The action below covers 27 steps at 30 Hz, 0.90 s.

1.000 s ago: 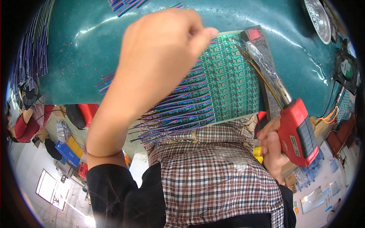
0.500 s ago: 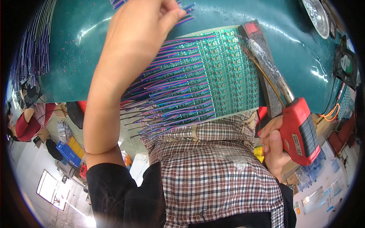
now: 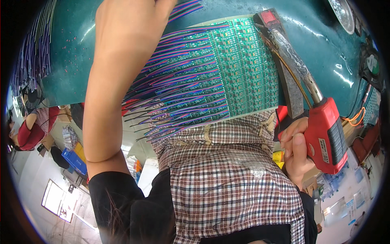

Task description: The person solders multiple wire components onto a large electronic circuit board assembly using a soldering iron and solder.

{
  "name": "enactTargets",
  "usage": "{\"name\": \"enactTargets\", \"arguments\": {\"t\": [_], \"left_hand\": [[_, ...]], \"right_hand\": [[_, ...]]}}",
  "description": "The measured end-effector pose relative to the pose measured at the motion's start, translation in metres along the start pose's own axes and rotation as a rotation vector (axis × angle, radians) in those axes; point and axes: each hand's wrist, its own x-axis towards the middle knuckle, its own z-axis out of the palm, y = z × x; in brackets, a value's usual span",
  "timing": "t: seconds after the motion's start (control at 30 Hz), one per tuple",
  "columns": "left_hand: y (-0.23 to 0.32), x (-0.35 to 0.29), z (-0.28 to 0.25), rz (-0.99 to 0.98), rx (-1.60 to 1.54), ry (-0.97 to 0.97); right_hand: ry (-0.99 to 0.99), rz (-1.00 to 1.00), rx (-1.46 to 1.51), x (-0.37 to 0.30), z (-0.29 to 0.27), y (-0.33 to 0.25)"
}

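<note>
My right hand (image 3: pixel 298 150) is wrapped round the grip of a red and black soldering gun (image 3: pixel 327 134). Its long metal barrel and thin brass-coloured tube point up and away, with the tip near the far right corner of a green circuit board panel (image 3: pixel 252 73). Rows of thin multicoloured wires (image 3: pixel 183 81) run from the panel's left part toward the left, loose ends fanning out. At the upper edge, my left hand (image 3: pixel 132 24) reaches over the left side beside another wire bundle (image 3: pixel 187 9). Most of its fingers are cut off, so its hold is hidden.
A dark bar (image 3: pixel 293 97) with a red end lies along the panel's right edge. The green mat (image 3: pixel 67 87) covers the table. More wires (image 3: pixel 34 53) hang at far left; a metal dish (image 3: pixel 342 15) and small black fan (image 3: pixel 371 65) are at right. A person (image 3: pixel 28 130) sits beyond, left.
My left hand has shifted up and left, its fingers passing partly out of view. The panel appears higher in view. The soldering gun, still in my right hand, has moved slightly right.
</note>
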Motion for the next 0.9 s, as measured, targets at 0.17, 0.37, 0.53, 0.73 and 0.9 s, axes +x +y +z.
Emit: {"name": "enactTargets", "arguments": {"t": [0.17, 0.37, 0.53, 0.73, 0.9], "left_hand": [[0.006, -0.009, -0.001, 0.136, 0.021, 0.078], [-0.016, -0.024, 0.016, 0.142, -0.155, -0.165], [-0.018, -0.032, 0.037, 0.232, -0.119, -0.120], [-0.017, -0.030, 0.041, 0.233, -0.064, -0.089], [-0.018, -0.038, 0.039, 0.234, -0.056, -0.099]], "right_hand": [[-0.019, -0.038, -0.018, 0.000, -0.003, 0.006], [-0.023, -0.025, -0.056, -0.002, -0.008, 0.008], [-0.050, -0.024, -0.145, -0.002, -0.009, 0.009], [-0.018, 0.033, -0.183, -0.004, -0.004, 0.007], [-0.078, -0.009, -0.230, -0.007, -0.006, 0.012]]}}
